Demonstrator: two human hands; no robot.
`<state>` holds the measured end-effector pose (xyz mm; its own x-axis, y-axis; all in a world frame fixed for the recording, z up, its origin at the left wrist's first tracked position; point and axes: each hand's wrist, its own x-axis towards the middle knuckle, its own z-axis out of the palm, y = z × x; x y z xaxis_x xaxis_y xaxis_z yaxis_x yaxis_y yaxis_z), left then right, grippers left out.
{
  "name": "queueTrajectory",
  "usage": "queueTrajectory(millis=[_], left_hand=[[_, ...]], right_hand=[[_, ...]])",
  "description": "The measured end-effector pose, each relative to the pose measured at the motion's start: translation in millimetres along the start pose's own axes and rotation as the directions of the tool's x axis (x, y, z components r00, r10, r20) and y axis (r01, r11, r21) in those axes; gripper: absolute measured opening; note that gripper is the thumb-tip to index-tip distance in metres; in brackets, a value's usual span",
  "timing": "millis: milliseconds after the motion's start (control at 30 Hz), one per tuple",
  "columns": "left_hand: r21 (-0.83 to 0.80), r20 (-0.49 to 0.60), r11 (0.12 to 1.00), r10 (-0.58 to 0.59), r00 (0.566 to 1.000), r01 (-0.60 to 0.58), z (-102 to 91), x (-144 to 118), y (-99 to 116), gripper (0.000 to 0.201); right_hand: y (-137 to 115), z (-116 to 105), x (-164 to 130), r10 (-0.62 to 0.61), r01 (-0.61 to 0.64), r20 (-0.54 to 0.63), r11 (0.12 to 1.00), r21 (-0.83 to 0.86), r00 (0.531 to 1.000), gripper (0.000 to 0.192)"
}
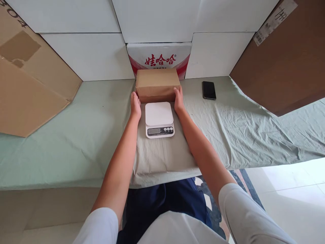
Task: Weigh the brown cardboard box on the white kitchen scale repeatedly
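Observation:
A small brown cardboard box [157,84] rests on the green-covered table [76,135], just behind a white digital kitchen scale [159,119]. My left hand [135,105] presses against the box's lower left corner. On the opposite side my right hand [178,100] grips the lower right corner. Both arms reach forward on either side of the scale, whose platform carries nothing. The box looks to sit on the cloth, touching the scale's far edge.
A black phone [209,90] lies flat to the right of the box. White boxes and a red-printed carton [159,58] form the back wall. Large cardboard sheets [30,78] lean at left and right [286,64]. The table's front edge is near my lap.

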<state>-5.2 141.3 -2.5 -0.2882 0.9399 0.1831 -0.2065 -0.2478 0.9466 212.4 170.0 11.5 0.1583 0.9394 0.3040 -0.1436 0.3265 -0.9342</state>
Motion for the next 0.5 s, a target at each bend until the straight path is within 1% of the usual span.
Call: queueTrajectory(millis=[67, 167, 233, 300, 400, 500], left_hand=[[0.001, 0.001, 1.000, -0.002, 1.000, 0.002, -1.1, 1, 2, 0.087], [0.017, -0.032, 1.000, -0.022, 0.999, 0.023, -10.2, 4, 10, 0.086], [0.032, -0.075, 0.999, -0.031, 0.997, 0.034, -21.3, 6, 16, 0.088], [0.040, -0.107, 0.999, -0.024, 0.994, 0.029, -34.2, 9, 22, 0.094], [0.063, -0.105, 0.998, -0.013, 0.994, 0.019, -51.0, 13, 26, 0.102], [0.078, -0.093, 0.997, -0.018, 0.996, 0.026, -58.6, 15, 26, 0.098]], right_hand=[[3, -1, 3, 0.000, 0.000, -0.007, 1.000, -0.004, 1.000, 0.074], [8, -10, 13, 0.023, -0.021, -0.082, 0.999, 0.031, 0.996, 0.078], [10, -23, 22, 0.058, -0.051, -0.143, 0.997, 0.057, 0.988, 0.082], [13, -39, 31, 0.084, -0.073, -0.181, 0.995, 0.066, 0.980, 0.083], [20, -63, 40, 0.126, -0.109, -0.218, 0.990, 0.092, 0.968, 0.081], [26, -76, 45, 0.169, -0.152, -0.225, 0.984, 0.091, 0.959, 0.081]])
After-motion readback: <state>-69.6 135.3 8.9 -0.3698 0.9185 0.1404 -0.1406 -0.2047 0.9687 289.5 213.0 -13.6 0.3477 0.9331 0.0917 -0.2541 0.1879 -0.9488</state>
